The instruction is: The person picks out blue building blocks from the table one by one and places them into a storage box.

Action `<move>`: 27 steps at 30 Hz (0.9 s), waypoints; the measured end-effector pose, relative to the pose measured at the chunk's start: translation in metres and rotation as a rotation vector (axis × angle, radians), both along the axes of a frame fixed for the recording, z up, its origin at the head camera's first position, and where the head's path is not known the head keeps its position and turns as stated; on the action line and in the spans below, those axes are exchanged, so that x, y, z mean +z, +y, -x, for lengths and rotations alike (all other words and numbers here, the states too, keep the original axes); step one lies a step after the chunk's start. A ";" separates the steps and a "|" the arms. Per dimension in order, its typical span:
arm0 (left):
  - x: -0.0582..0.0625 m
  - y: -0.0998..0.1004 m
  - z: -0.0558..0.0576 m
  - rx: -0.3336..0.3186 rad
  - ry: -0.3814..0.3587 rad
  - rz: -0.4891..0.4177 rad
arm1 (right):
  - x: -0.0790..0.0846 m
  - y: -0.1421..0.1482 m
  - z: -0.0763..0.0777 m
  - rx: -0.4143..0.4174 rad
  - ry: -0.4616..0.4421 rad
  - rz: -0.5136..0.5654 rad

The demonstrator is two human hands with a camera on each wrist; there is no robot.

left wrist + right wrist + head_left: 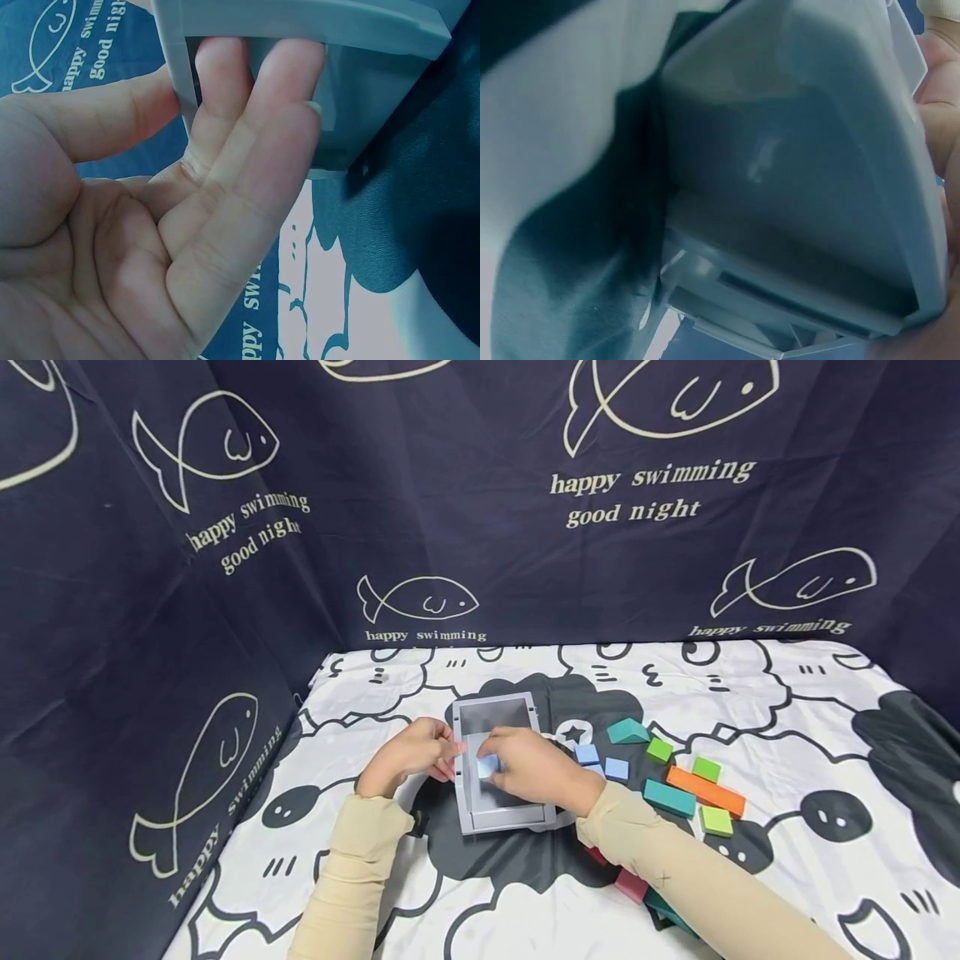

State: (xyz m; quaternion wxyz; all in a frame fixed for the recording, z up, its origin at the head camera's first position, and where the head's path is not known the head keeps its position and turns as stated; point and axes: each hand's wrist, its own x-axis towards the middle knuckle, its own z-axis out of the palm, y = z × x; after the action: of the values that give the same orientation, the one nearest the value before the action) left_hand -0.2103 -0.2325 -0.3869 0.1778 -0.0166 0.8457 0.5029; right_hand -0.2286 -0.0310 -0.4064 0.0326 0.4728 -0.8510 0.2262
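A grey open-topped plastic box (pixel 506 818) stands on the patterned cloth in front of me. At its left wall is my left hand (pixel 420 750), gripping the edge. In the left wrist view the thumb of that left hand (pixel 202 195) lies against the box's corner, and fingertips reach under the rim (pixel 315 22). My right hand (pixel 536 768) reaches over the right wall into the box and pinches a light blue block (pixel 487 767) between thumb and fingers. The right wrist view shows the box's grey side (pixel 780 165) close up.
Right of the box lie light blue cubes (pixel 617 768), a teal triangle (pixel 627 732), green cubes (pixel 716 821), a teal bar (pixel 669 798) and an orange bar (pixel 705 792). A pink block (pixel 631 885) shows beside my right sleeve. Dark fabric (pixel 525 560) hangs behind.
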 end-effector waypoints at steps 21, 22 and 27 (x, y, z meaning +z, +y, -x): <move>0.003 0.000 -0.001 -0.012 0.008 0.001 | -0.005 -0.003 -0.003 0.089 0.113 -0.220; 0.003 0.000 -0.001 -0.013 0.009 0.002 | -0.004 -0.003 -0.003 0.089 0.116 -0.219; 0.003 0.000 0.000 -0.014 0.005 0.006 | -0.002 -0.003 -0.004 0.089 0.129 -0.207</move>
State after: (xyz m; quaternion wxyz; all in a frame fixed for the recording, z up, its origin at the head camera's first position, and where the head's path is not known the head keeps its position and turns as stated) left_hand -0.2106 -0.2328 -0.3834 0.1790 -0.0101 0.8478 0.4991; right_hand -0.2247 -0.0341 -0.4087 0.0281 0.5245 -0.8442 0.1074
